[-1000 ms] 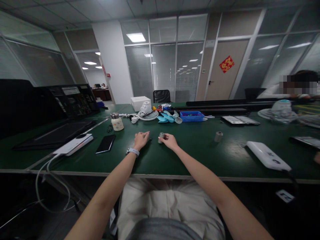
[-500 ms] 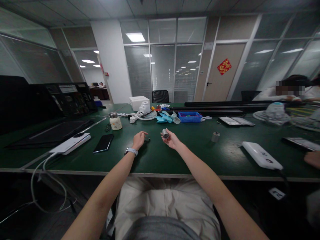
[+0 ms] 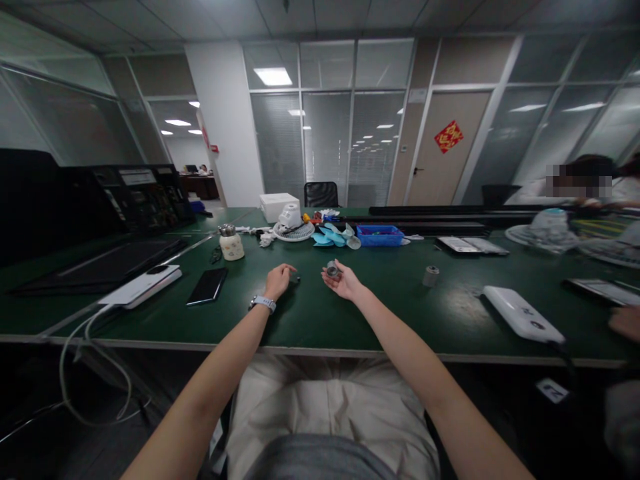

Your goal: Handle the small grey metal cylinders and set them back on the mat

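Note:
My right hand [image 3: 341, 281] is raised a little above the green table [image 3: 380, 313], palm up, with its fingers curled round a small grey metal cylinder [image 3: 332, 269]. My left hand [image 3: 278, 279] rests on the table just to the left, fingers pinched on a small dark part [image 3: 296, 279] that I cannot make out. A watch [image 3: 265, 303] is on my left wrist. A second grey cylinder [image 3: 431, 275] stands on the table to the right, apart from both hands.
A black phone [image 3: 207, 286], a white device with a cable [image 3: 143, 285] and a small bottle [image 3: 231, 243] lie at the left. Fan parts [image 3: 334, 235], a blue tray [image 3: 380, 234] and a white box [image 3: 278, 206] sit behind. A white device [image 3: 523, 313] lies right; another person [image 3: 575, 183] sits far right.
My right hand picked the grey cylinder up off the table and turned palm up with it. My left hand closed into a pinch and stayed in place.

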Available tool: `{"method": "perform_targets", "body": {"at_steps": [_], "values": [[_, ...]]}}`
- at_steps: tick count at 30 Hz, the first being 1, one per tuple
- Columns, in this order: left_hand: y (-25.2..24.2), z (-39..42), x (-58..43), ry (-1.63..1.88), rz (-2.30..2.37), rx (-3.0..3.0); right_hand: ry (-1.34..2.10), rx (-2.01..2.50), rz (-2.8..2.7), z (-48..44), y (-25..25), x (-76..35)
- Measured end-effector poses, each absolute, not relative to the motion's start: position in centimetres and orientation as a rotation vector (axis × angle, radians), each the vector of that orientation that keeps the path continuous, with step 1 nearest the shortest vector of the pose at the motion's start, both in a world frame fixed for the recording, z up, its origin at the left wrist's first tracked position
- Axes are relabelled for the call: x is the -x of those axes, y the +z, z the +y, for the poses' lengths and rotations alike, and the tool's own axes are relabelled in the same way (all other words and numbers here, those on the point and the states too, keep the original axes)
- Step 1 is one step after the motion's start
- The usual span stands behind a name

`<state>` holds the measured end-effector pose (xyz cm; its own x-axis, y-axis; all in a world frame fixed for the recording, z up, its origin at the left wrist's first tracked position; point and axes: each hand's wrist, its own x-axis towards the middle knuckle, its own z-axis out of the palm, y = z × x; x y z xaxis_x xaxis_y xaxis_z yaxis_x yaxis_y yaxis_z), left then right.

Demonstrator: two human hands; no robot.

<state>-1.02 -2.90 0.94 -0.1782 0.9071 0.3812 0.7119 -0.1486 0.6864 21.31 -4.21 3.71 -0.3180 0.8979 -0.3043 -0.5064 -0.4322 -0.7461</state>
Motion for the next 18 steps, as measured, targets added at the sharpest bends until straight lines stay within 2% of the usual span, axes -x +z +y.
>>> {"method": "perform_targets", "body": {"at_steps": [13,15,18], "values": [[1.25,-3.28,0.82,1.205,1.881,-1.834,1.779,0.923,-0.762,-4.52,3.93,-20.72],[1.28,-3.28,0.81,1.197,1.887,-1.837,1.67,0.956,-0.825,-4.41,3.7,-20.5],[1.3,-3.28,0.77,1.194,1.893,-1.84,1.32,1.036,-1.045,-4.39,3.11,-20.52]]}}
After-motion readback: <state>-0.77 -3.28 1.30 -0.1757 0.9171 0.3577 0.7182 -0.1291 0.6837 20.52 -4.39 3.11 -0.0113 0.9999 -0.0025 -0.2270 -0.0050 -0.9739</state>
